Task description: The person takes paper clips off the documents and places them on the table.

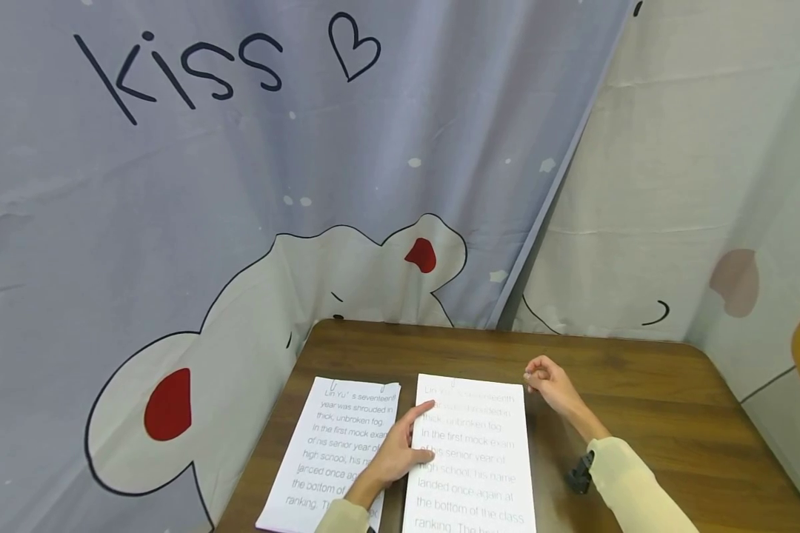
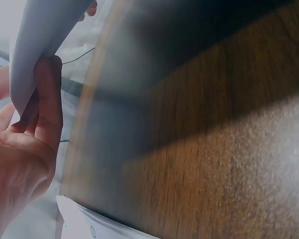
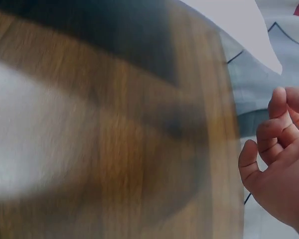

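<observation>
My left hand [image 1: 395, 450] grips the left edge of a stack of printed sheets [image 1: 470, 463], thumb and one finger over the front. In the left wrist view the stack [image 2: 32, 50] is held up off the table, with fingers behind it. A small paper clip [image 1: 452, 383] sits on its top edge. My right hand [image 1: 553, 385] is just off the stack's upper right corner, fingers curled and thumb meeting the index fingertip. Up close, the right wrist view has these fingertips below the paper's corner [image 3: 274, 62], and no object shows between them.
A second stack of printed sheets [image 1: 333, 451] lies on the wooden table [image 1: 667, 414] to the left, with clips along its top edge. Behind the table hangs a printed curtain [image 1: 207, 185]. A dark wrist device [image 1: 579, 474] is on the right wrist.
</observation>
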Demonstrator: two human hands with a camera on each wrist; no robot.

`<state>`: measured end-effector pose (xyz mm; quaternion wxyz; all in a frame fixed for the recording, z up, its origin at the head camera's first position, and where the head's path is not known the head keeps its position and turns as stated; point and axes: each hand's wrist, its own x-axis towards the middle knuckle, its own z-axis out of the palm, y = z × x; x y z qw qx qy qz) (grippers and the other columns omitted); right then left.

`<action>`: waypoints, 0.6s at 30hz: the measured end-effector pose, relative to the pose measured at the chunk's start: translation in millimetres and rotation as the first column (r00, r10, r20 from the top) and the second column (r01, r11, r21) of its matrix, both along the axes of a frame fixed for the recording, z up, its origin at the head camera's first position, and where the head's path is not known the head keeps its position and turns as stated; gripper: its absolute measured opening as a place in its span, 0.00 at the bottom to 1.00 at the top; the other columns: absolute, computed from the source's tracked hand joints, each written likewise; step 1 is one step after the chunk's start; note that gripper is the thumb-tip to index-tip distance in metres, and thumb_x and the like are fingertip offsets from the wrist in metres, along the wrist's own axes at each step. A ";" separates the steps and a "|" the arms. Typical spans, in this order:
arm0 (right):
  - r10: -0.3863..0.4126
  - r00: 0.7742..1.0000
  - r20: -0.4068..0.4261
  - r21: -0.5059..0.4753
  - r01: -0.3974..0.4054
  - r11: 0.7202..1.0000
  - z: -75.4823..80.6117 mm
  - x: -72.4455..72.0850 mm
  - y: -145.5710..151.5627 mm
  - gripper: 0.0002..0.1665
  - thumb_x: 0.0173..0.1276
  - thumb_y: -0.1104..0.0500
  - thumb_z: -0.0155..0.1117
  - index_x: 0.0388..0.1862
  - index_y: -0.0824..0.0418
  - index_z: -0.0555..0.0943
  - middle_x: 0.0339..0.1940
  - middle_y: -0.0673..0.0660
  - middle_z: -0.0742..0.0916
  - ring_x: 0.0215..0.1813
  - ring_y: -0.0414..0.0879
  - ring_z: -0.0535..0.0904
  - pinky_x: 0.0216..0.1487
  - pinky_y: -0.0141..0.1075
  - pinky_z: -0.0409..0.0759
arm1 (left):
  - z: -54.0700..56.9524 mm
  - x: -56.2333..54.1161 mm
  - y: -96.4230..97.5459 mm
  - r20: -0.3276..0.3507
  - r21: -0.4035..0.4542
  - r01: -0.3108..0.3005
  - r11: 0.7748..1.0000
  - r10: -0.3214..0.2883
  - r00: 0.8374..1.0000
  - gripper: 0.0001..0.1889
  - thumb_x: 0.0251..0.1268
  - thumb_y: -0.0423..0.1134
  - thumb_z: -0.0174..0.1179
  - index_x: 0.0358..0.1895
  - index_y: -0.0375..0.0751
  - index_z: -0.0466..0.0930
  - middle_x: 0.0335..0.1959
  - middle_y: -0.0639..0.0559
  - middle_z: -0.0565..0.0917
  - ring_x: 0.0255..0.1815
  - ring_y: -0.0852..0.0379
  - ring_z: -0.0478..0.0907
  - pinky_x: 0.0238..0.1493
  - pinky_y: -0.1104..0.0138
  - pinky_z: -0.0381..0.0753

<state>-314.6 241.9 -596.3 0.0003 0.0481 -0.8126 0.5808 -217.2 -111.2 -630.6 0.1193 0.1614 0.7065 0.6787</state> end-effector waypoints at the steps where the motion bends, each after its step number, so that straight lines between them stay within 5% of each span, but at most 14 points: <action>1: -0.001 1.000 0.002 0.002 0.001 1.000 -1.0 0.6 2.3 0.08 0.75 0.69 0.61 0.48 0.72 0.74 0.29 0.53 0.81 0.33 0.43 0.80 0.38 0.35 0.81 | -0.1 -0.1 -0.5 0.001 -0.005 -0.001 1.000 0.001 1.000 0.51 0.50 0.15 0.62 0.83 0.42 0.62 0.61 0.34 0.84 0.46 0.52 0.89 0.43 0.68 0.90; 14: 0.084 0.995 0.047 0.059 -0.086 0.995 -15.9 11.2 31.5 0.13 0.68 0.74 0.63 0.50 0.74 0.73 0.30 0.67 0.88 0.34 0.50 0.86 0.30 0.32 0.76 | -1.2 -2.9 -5.4 0.045 0.036 0.021 0.999 -0.022 0.999 0.51 0.53 0.16 0.62 0.84 0.45 0.60 0.65 0.37 0.82 0.48 0.51 0.90 0.45 0.65 0.91; 18: 0.106 0.993 0.050 0.169 -0.113 0.979 -21.1 14.3 37.6 0.13 0.65 0.76 0.64 0.47 0.73 0.74 0.28 0.66 0.89 0.32 0.49 0.87 0.29 0.32 0.78 | -1.6 -3.0 -5.2 0.046 0.031 0.022 0.999 -0.024 0.999 0.50 0.53 0.16 0.62 0.83 0.45 0.60 0.65 0.37 0.82 0.48 0.51 0.90 0.46 0.64 0.91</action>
